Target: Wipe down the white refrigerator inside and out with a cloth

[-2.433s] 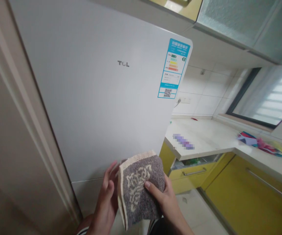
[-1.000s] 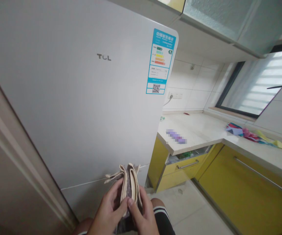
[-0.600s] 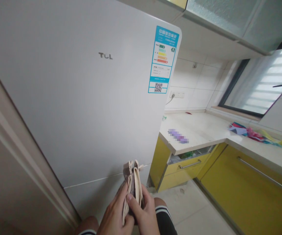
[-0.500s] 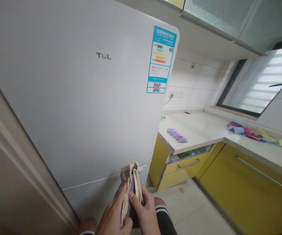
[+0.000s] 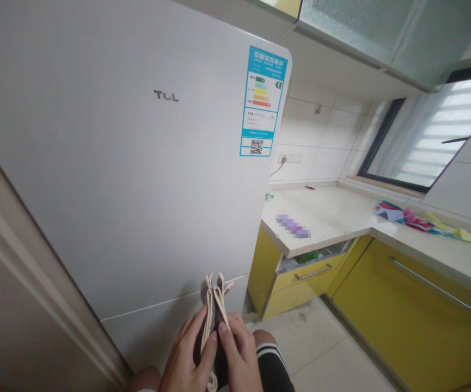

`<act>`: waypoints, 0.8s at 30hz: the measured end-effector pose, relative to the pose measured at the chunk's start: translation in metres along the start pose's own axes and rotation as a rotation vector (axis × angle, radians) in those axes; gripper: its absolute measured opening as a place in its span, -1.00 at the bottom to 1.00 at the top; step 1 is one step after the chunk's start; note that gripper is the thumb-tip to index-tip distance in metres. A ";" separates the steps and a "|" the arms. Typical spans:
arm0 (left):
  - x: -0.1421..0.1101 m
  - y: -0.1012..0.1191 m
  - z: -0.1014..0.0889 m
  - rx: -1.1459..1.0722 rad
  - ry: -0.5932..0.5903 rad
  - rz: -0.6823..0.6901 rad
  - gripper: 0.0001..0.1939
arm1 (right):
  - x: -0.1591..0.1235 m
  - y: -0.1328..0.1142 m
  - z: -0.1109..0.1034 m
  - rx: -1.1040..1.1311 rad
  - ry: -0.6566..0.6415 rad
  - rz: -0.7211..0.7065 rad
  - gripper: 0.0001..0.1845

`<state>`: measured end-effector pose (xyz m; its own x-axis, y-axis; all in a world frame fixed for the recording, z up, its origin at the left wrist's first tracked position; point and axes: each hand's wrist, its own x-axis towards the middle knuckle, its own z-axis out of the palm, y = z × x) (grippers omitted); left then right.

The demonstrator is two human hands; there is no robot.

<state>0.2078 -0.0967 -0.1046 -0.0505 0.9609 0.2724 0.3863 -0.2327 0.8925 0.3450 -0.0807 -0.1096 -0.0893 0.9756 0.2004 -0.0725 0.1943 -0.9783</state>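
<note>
Compared with the earlier frame, the towel (image 5: pixel 219 299) has turned edge-on and its patterned face is out of sight. The left hand (image 5: pixel 188 354) and right hand (image 5: pixel 240 351), fingers curled partway, grip it from opposite sides in front of the refrigerator door (image 5: pixel 137 190). Below the surface (image 5: pixel 333 209), the upper drawer (image 5: pixel 306 281) stands ajar; a green item (image 5: pixel 311 256) (partly hidden) lies inside beside clear plastic (image 5: pixel 288 265)

You face a pale refrigerator (image 5: pixel 116 174) around ten o'clock, with a white tiled wall (image 5: pixel 312 128) at two, a bright, dark-framed window (image 5: pixel 427 141) between two and three, white countertop (image 5: pixel 333 209) at three, yellow cabinets (image 5: pixel 415 321) at four and pale floor tiles (image 5: pixel 317 348) towards five
</note>
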 end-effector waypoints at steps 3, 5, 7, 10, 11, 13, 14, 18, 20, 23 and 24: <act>0.000 0.004 0.005 -0.077 0.146 -0.052 -0.44 | -0.005 0.001 0.006 0.123 -0.071 0.057 -0.33; 0.001 0.002 0.009 -0.195 0.213 -0.131 -0.34 | -0.008 0.002 0.010 0.196 -0.070 0.141 -0.24; 0.005 -0.006 0.010 -0.330 0.204 -0.243 -0.27 | -0.010 0.002 0.010 0.200 -0.063 0.197 -0.22; 0.009 -0.022 0.005 -0.439 0.169 -0.381 -0.27 | -0.009 0.010 -0.002 0.098 -0.081 0.175 -0.27; 0.010 -0.028 0.001 -0.447 0.183 -0.404 -0.27 | -0.009 0.016 -0.008 0.055 -0.057 0.152 -0.31; 0.011 -0.034 -0.004 -0.445 0.248 -0.435 -0.23 | -0.007 0.035 -0.019 0.010 0.056 0.152 -0.38; 0.011 -0.036 -0.006 -0.445 0.285 -0.449 -0.21 | -0.007 0.045 -0.023 0.022 0.134 0.182 -0.37; 0.010 -0.032 -0.003 -0.525 0.300 -0.520 -0.15 | -0.010 0.081 -0.026 0.308 0.247 0.400 -0.09; 0.009 -0.031 0.005 -0.559 0.257 -0.520 -0.19 | -0.010 0.082 -0.025 0.490 0.180 0.460 -0.11; 0.010 -0.042 0.009 -0.513 0.138 -0.433 -0.24 | -0.005 0.062 -0.032 0.643 0.060 0.570 -0.24; 0.012 -0.049 0.006 -0.479 0.089 -0.407 -0.25 | -0.001 0.051 -0.037 0.657 0.036 0.614 -0.27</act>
<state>0.1936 -0.0733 -0.1470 -0.1912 0.9751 -0.1119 -0.1335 0.0871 0.9872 0.3782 -0.0684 -0.1616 -0.2696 0.8931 -0.3600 -0.5767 -0.4492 -0.6824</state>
